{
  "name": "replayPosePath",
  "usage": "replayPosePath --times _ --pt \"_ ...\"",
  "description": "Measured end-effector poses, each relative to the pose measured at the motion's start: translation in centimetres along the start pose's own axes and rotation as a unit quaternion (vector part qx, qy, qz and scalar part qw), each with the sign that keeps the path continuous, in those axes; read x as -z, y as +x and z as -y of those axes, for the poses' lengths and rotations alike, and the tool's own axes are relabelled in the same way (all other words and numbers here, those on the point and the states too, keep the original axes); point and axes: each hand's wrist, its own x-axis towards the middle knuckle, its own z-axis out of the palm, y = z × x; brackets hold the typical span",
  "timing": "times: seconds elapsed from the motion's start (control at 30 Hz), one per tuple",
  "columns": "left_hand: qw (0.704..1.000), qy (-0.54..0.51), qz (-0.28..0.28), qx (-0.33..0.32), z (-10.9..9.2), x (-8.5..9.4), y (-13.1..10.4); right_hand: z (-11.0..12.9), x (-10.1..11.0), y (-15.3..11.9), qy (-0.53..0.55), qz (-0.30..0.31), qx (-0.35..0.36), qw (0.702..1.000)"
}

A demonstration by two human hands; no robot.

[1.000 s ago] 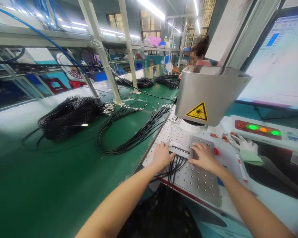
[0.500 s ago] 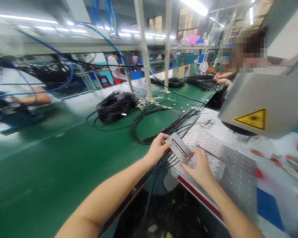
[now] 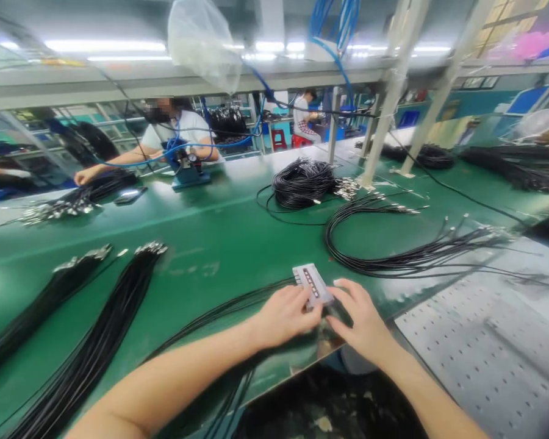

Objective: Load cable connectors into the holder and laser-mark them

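My left hand point(image 3: 288, 314) grips a small grey metal block point(image 3: 322, 289) by its near side, thumb and fingers pressed on it. Its top has a long dark slot with several small shiny pieces in a row, and its left edge looks notched. Thin black cables point(image 3: 224, 305) run along the table up to that notched edge. At the block's right end is my right hand point(image 3: 359, 317), its thumb and fingers apart. A fingertip is close to or touching the block's edge; which, I cannot tell.
Bundles of black cables with metal ends point(image 3: 123, 299) lie at left. A coil point(image 3: 302, 183) and a curved cable bundle point(image 3: 348, 256) lie beyond my hands. A perforated metal plate point(image 3: 480, 335) is at right. Across the table sits a person point(image 3: 187, 128) behind a blue bench device point(image 3: 190, 174).
My view has swung left. The block has moved from over the perforated plate to above the green table. My right hand's fingers have loosened from its end.
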Motion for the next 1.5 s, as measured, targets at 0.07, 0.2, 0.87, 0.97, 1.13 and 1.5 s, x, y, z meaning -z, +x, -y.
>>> replayPosePath --times 0.07,0.2,0.87,0.97,1.13,1.5 --pt "1.000 -0.009 -0.018 0.015 -1.2 -0.4 -1.0 0.3 -0.7 0.2 -0.009 0.029 0.044 0.999" --pt "0.995 -0.093 0.021 0.042 -1.8 0.4 -1.5 0.4 -1.4 0.7 -0.044 0.045 0.111 0.992" --pt "0.986 -0.155 -0.010 0.061 -2.3 1.1 -1.8 0.4 1.4 13.7 -0.129 0.044 0.156 0.978" --pt "0.986 -0.155 -0.002 0.055 -2.1 0.9 -1.9 -1.0 -1.5 17.9 -0.141 0.086 0.081 0.983" --pt "0.987 -0.155 -0.007 0.044 -1.8 1.0 -1.9 -3.5 -7.7 19.9 -0.122 0.163 0.002 0.979" --pt "0.962 -0.228 -0.016 0.146 0.6 1.5 -1.4 -3.9 -3.7 11.8 0.043 0.212 -0.040 0.976"
